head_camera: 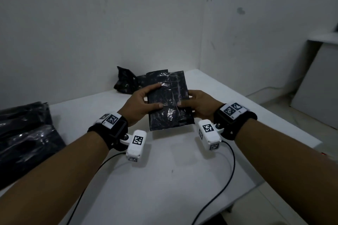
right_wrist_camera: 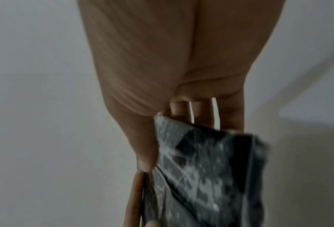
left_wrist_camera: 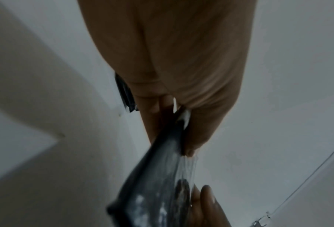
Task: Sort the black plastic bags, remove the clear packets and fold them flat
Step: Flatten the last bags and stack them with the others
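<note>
I hold a flat packet of black plastic bags (head_camera: 169,99) in a shiny clear wrapper above the white table (head_camera: 164,179). My left hand (head_camera: 144,102) grips its left edge, thumb on top and fingers along the upper side. My right hand (head_camera: 196,104) grips its right edge, thumb pressed on the front. In the left wrist view the packet (left_wrist_camera: 162,176) runs edge-on between thumb and fingers. The right wrist view shows the packet (right_wrist_camera: 201,176) pinched under my thumb. A crumpled black bag (head_camera: 126,82) lies behind the packet near the wall.
A pile of black plastic bags (head_camera: 23,139) lies at the table's left edge. Walls close off the far side of the table. Cables (head_camera: 225,179) trail from the wrist cameras over the table. A white panel (head_camera: 318,86) leans on the right, beyond the table's right edge.
</note>
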Available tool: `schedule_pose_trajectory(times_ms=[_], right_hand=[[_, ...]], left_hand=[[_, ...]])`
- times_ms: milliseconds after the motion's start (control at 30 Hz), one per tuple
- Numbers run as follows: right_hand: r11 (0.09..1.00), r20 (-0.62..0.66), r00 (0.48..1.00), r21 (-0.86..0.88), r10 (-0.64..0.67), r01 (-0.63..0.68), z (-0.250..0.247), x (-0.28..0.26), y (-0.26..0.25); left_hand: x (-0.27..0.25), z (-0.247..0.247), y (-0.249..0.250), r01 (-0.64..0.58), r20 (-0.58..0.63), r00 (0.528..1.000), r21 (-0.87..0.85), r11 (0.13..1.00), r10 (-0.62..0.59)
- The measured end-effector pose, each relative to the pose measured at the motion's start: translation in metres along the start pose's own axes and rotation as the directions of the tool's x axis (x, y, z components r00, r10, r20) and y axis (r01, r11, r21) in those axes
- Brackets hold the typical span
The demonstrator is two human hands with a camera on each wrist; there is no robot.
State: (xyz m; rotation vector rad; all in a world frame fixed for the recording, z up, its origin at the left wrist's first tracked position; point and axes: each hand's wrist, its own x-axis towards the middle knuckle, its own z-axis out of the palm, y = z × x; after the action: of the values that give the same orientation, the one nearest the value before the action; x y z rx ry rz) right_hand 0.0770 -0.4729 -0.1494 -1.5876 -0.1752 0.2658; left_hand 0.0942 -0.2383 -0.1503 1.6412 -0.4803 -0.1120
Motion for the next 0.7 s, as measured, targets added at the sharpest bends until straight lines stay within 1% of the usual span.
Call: schedule_pose_trajectory(times_ms=[67, 100, 133, 167, 200, 233, 267, 300, 333, 367, 400, 433, 467, 500, 533, 567, 600, 633, 667, 700], right_hand=[[0.998, -0.075, 0.997, -0.057, 0.008, -0.012, -0.022, 0.003, -0.003], [0.996, -0.152, 0.988, -0.084, 0.014, -0.027, -0.039, 0.009, -0.004], [0.993, -0.249, 0.968, -0.109, 0.009, -0.038, -0.057, 0.016, -0.004], [0.989, -0.356, 0.935, -0.140, -0.002, -0.051, -0.078, 0.024, -0.004], [0.981, -0.458, 0.889, -0.177, -0.012, -0.078, -0.099, 0.033, -0.005], [0.961, -0.547, 0.837, -0.241, -0.020, -0.135, -0.121, 0.042, -0.004], [0.925, -0.609, 0.793, -0.313, -0.021, -0.215, -0.141, 0.050, -0.002], [0.878, -0.641, 0.768, -0.370, -0.004, -0.304, -0.160, 0.060, 0.003], [0.824, -0.653, 0.757, -0.417, 0.021, -0.384, -0.176, 0.067, 0.006], [0.759, -0.650, 0.759, -0.476, 0.037, -0.444, -0.191, 0.075, 0.012], [0.658, -0.619, 0.784, -0.574, 0.041, -0.487, -0.205, 0.084, 0.017], [0.595, -0.586, 0.809, -0.634, 0.047, -0.494, -0.215, 0.091, 0.020], [0.485, -0.540, 0.841, -0.727, 0.034, -0.486, -0.222, 0.099, 0.021], [0.441, -0.499, 0.866, -0.772, 0.024, -0.458, -0.228, 0.105, 0.022], [0.371, -0.455, 0.890, -0.821, 0.033, -0.434, -0.233, 0.114, 0.024], [0.371, -0.431, 0.900, -0.828, 0.056, -0.420, -0.234, 0.120, 0.024], [0.393, -0.445, 0.891, -0.805, 0.095, -0.444, -0.235, 0.128, 0.023], [0.458, -0.457, 0.881, -0.761, 0.126, -0.460, -0.237, 0.136, 0.025], [0.402, -0.433, 0.890, -0.797, 0.143, -0.452, -0.240, 0.146, 0.027], [0.440, -0.430, 0.892, -0.781, 0.137, -0.444, -0.241, 0.153, 0.029]], left_hand=[[0.014, 0.009, -0.006, 0.015, 0.000, 1.000, -0.032, 0.999, -0.015], [0.022, 0.014, -0.009, 0.027, -0.002, 1.000, -0.051, 0.998, -0.027], [0.029, 0.019, -0.013, 0.039, -0.003, 0.999, -0.062, 0.997, -0.039], [0.037, 0.024, -0.017, 0.049, -0.004, 0.999, -0.067, 0.997, -0.050], [0.045, 0.029, -0.021, 0.063, -0.007, 0.998, -0.067, 0.996, -0.064], [0.053, 0.033, -0.026, 0.077, -0.008, 0.997, -0.068, 0.995, -0.078], [0.060, 0.037, -0.030, 0.091, -0.007, 0.996, -0.071, 0.993, -0.092], [0.068, 0.039, -0.035, 0.103, -0.003, 0.995, -0.075, 0.992, -0.104], [0.075, 0.042, -0.039, 0.113, 0.001, 0.994, -0.078, 0.991, -0.113], [0.083, 0.043, -0.043, 0.122, 0.002, 0.992, -0.087, 0.989, -0.122], [0.091, 0.045, -0.047, 0.129, 0.000, 0.992, -0.099, 0.987, -0.129], [0.098, 0.047, -0.051, 0.133, -0.008, 0.991, -0.109, 0.985, -0.135], [0.104, 0.049, -0.055, 0.141, -0.015, 0.990, -0.120, 0.983, -0.144], [0.110, 0.052, -0.059, 0.152, -0.016, 0.988, -0.138, 0.979, -0.156], [0.115, 0.054, -0.062, 0.168, -0.012, 0.985, -0.166, 0.972, -0.172], [0.120, 0.056, -0.066, 0.184, -0.005, 0.982, -0.197, 0.963, -0.188], [0.125, 0.057, -0.068, 0.195, 0.000, 0.980, -0.222, 0.955, -0.200], [0.131, 0.059, -0.070, 0.202, 0.002, 0.978, -0.237, 0.950, -0.207], [0.136, 0.060, -0.071, 0.205, 0.003, 0.978, -0.246, 0.947, -0.210], [0.141, 0.060, -0.073, 0.206, 0.003, 0.977, -0.253, 0.945, -0.212]])
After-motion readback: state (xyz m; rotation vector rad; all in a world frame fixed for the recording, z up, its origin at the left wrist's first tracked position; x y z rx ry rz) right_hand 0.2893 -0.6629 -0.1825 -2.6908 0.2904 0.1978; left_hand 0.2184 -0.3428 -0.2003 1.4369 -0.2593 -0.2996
